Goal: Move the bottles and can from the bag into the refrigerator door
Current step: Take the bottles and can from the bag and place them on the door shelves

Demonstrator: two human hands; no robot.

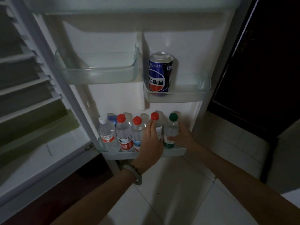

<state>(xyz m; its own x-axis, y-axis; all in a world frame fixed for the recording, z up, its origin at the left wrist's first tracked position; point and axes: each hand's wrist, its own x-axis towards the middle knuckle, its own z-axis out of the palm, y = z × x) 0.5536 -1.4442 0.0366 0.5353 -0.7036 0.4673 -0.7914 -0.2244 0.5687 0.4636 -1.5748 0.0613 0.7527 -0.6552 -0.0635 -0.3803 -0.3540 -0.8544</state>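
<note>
Several clear water bottles stand upright in the bottom door shelf (177, 151). From the left there is a white-capped bottle (107, 135), then two red-capped bottles (124, 133) (137, 132). My left hand (151, 142) lies flat against a third red-capped bottle (155, 116), covering most of its body. Wrapped around the green-capped bottle (171, 129) at the right end is my right hand (183, 137). A blue cola can (159, 73) stands in the small right-hand door shelf (186, 95) higher up. The bag is out of view.
The small left door shelf (97, 73) holds nothing. The fridge interior with white shelf rails (27, 82) lies to the left. A dark wooden door (259, 62) is on the right. White floor tiles (170, 192) spread below the door.
</note>
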